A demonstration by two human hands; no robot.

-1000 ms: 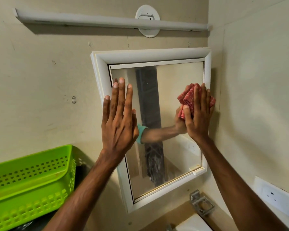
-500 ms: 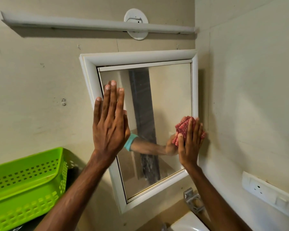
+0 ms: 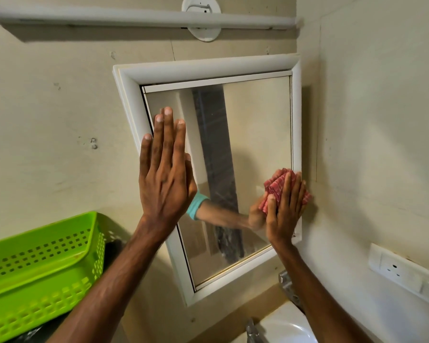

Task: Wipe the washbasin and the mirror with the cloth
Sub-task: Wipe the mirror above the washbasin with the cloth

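Here, one mirror (image 3: 253, 144) is seen, set in a white frame (image 3: 203, 66) on the wall, its long axis running up and down and tilted in this view. The unwiped glass is judged to lie above and to the left of the cloth, so the coming stroke turns on travel up the long axis or across toward the left hand. One green basket (image 3: 35, 263) is seen at the lower left, well apart from the mirror. One washbasin (image 3: 285, 328) is partly shown at the bottom edge, below the mirror's lower right corner, beside one tap (image 3: 252, 330).

Two hands are counted. The left hand (image 3: 165, 184) is laid flat, fingers spread slightly and straight, against the mirror's left edge; nothing is held by it, and it is judged to brace the mirror. The right hand (image 3: 286, 214) is pressed flat over one red checked cloth (image 3: 275, 188), which is pinned against the glass at the mirror's right edge, near the lower right corner; that grip is a palm press with fingers extended, not a closed fist. The right hand is the nearer one to the washbasin.

One wall socket plate (image 3: 404, 273) is seen at the right.
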